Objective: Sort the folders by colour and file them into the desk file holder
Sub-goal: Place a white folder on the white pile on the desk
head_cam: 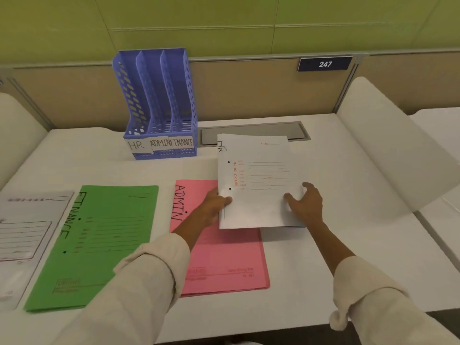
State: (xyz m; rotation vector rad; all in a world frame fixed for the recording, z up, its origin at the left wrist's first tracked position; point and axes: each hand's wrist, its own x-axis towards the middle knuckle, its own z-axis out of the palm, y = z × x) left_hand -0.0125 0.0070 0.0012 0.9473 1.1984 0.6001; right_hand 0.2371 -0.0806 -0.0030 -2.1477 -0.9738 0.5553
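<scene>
your left hand (216,202) pinches the white folder's (258,180) left edge; your right hand (305,204), fingers spread, grips its lower right corner.

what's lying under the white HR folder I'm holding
The white HR folder, held by both hands, overlaps the pink ADMIN folder's upper right corner; bare desk shows otherwise. Anything directly beneath it is hidden.
</scene>
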